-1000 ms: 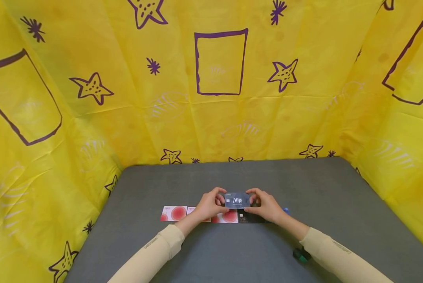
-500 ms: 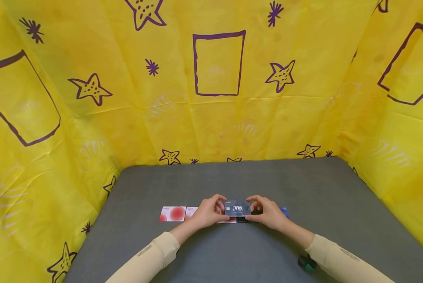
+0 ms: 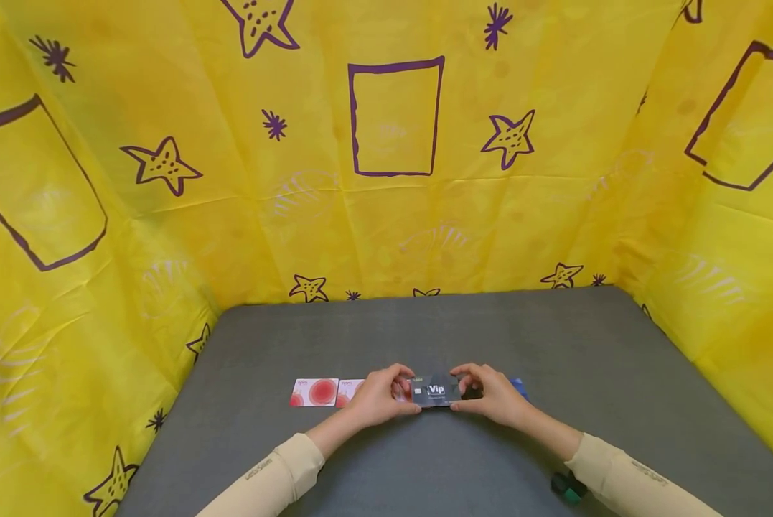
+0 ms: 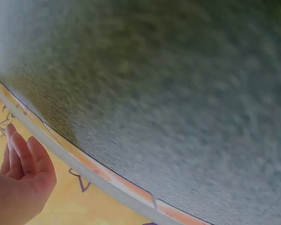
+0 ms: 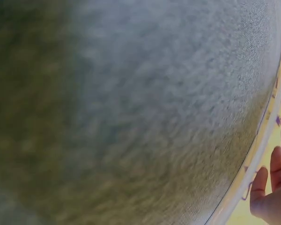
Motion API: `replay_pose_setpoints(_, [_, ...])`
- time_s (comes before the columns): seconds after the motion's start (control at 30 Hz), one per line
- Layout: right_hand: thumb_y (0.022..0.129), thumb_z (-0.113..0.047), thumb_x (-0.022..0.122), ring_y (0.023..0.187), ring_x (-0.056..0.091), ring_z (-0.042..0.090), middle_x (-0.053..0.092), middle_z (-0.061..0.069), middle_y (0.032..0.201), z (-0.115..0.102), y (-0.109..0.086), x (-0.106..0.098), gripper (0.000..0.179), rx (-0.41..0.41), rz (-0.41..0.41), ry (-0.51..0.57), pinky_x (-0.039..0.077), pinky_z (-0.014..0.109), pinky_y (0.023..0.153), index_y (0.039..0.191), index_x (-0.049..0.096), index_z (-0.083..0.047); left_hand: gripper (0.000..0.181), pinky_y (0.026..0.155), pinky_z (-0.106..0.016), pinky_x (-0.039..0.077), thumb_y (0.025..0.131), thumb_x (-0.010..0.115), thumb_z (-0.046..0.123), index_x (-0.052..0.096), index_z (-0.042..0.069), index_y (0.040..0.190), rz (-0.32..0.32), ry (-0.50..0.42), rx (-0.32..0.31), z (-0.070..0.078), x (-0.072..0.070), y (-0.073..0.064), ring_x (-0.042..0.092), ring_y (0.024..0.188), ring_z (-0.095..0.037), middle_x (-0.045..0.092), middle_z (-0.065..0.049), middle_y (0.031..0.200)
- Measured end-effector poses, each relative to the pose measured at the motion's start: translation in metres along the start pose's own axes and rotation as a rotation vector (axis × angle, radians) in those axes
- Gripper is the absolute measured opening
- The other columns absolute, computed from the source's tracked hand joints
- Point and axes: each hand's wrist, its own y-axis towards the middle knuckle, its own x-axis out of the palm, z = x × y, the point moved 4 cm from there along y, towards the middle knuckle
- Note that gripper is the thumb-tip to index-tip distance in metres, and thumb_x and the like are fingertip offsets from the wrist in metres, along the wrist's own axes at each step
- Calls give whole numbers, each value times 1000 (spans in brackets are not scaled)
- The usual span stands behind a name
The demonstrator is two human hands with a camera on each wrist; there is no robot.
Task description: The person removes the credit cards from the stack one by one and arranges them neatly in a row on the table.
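Observation:
A dark grey-blue Vip card [image 3: 435, 391] is held flat between my two hands, low over the row of cards in the head view. My left hand [image 3: 381, 395] pinches its left edge between thumb and fingers. On the other side my right hand [image 3: 492, 393] pinches the right edge the same way. Two white cards with red circles, a left one [image 3: 315, 393] and a second one [image 3: 349, 391], lie to the left of my hands. Behind my right hand a bit of a blue card [image 3: 519, 388] shows. The black card seen earlier is hidden. Each wrist view catches only curled fingers and grey tabletop.
The grey table [image 3: 386, 459] is walled on its back and sides by a yellow cloth [image 3: 386, 237] with purple starfish drawings. A small black and green object [image 3: 568, 487] lies by my right sleeve.
Both hands have brought the Vip card down and toward me, so it now covers the black card and most of the red-circle card beside it. The grip on its edges stays the same.

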Motion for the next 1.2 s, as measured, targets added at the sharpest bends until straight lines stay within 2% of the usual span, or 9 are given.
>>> replay_pose_setpoints(0.13, [73, -34, 86, 80, 49, 11, 61, -13, 83, 2, -6, -4, 51, -22, -6, 0, 39, 28, 73, 115, 64, -14, 52, 68, -23, 43, 70, 88, 30, 64, 8, 110, 9, 39, 26, 5, 5, -1, 54, 77, -16, 60, 1, 85])
replay_pose_setpoints(0.3, [74, -40, 84, 82, 47, 10, 61, -15, 84, 7, -16, -12, 51, -23, -20, -26, 37, 30, 76, 116, 64, -18, 53, 70, -25, 42, 68, 88, 37, 65, 13, 110, -7, 88, -12, 13, 15, 1, 48, 82, -12, 57, 4, 87])
replay_pose_setpoints(0.43, [75, -43, 82, 84, 46, 12, 59, -15, 86, 14, -25, -21, 51, -16, -23, -42, 37, 30, 75, 116, 64, -20, 53, 69, -23, 42, 69, 87, 40, 65, 15, 109, -20, 120, -12, 20, 25, 5, 48, 85, -10, 57, 6, 88])
replay_pose_setpoints(0.7, [75, -37, 84, 88, 46, 12, 59, -10, 93, 29, -39, -40, 48, -32, 25, -75, 42, 30, 79, 116, 66, -18, 53, 66, -20, 41, 67, 87, 42, 67, 15, 108, -12, 191, 25, 38, 44, 19, 47, 86, -7, 61, 7, 90])
replay_pose_setpoints(1.0, [74, -38, 85, 90, 45, 12, 61, -12, 99, 46, -50, -62, 51, -28, 37, -134, 42, 30, 79, 117, 66, -19, 54, 77, -22, 41, 68, 85, 46, 68, 15, 109, -1, 301, 73, 56, 63, 39, 49, 94, -12, 63, 4, 100])
replay_pose_setpoints(1.2, [75, -38, 84, 93, 44, 16, 63, -9, 105, 55, -59, -77, 51, -51, 43, -164, 39, 31, 78, 118, 66, -18, 54, 81, -25, 41, 67, 85, 49, 69, 17, 108, -19, 333, 53, 67, 78, 53, 47, 96, -12, 61, 6, 100])
